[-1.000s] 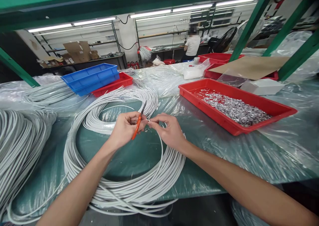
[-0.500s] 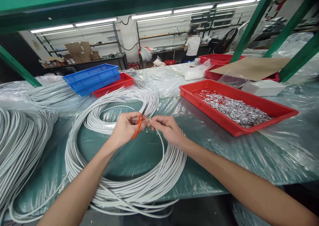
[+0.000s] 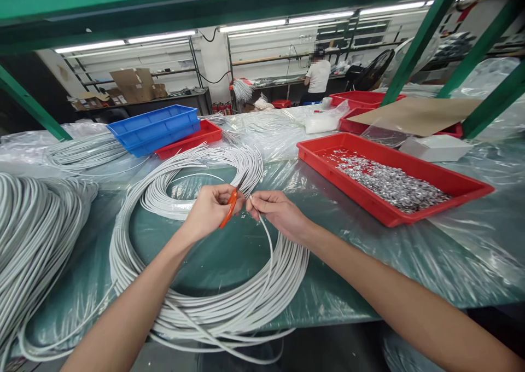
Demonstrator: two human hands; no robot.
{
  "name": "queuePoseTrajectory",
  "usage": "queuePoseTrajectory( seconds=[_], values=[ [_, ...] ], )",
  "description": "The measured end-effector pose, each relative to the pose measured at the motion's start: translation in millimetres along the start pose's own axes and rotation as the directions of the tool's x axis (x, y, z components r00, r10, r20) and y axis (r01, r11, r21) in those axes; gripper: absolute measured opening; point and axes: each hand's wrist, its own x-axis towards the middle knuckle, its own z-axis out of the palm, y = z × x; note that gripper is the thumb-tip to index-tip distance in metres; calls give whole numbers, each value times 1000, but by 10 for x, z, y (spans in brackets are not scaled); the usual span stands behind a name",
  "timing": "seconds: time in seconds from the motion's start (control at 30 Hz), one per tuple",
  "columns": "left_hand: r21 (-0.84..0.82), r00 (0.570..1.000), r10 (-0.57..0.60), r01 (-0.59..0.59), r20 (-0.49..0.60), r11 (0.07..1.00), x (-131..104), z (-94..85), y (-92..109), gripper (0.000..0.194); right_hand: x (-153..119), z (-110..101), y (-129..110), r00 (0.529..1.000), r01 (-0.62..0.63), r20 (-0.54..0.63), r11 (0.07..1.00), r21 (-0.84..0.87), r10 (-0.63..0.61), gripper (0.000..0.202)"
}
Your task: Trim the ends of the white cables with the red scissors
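My left hand (image 3: pixel 211 210) is closed round an orange-handled tool (image 3: pixel 230 208) whose dark tip points up and away. Close to its right, my right hand (image 3: pixel 276 210) pinches the end of a white cable (image 3: pixel 268 238), which curves down to a large white coil (image 3: pixel 229 312) on the table. The fingertips of both hands nearly touch over the coil. What lies between them is too small to make out. Behind the hands, a smaller white coil (image 3: pixel 158 197) overlaps the large one.
A red tray (image 3: pixel 340 189) of small silvery parts is at the right. More white cable (image 3: pixel 36 240) lies at the left. A blue tray (image 3: pixel 153 128) rests on a red tray (image 3: pixel 209 134) behind. Green posts (image 3: pixel 418 49) rise at the right; a person (image 3: pixel 318 76) is far back.
The whole view has shifted slightly. The fingers of my right hand have spread a little at the cable end; both hands otherwise keep nearly the same place.
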Motion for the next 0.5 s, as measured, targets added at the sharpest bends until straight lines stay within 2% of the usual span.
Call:
queuePoseTrajectory(
  seconds=[0.13, 0.27, 0.37, 0.5],
  values=[
    [87, 999, -39, 40, -3, 995, 23, -7, -74, 3, 14, -20, 4, 999, -29, -32, 995, 98, 32, 25],
    [344, 998, -51, 58, -31, 937, 73, -45, -202, 10, 45, -83, 51, 984, -21, -171, 992, 123, 42, 24],
    [503, 999, -44, 52, -27, 863, 100, -72, -278, 18, 54, -112, 74, 978, -28, -205, 993, 113, 50, 25],
    [557, 998, -54, 65, -37, 828, 108, -81, -308, 21, 47, -110, 77, 973, -51, -218, 994, 97, 71, 26]
  ],
)
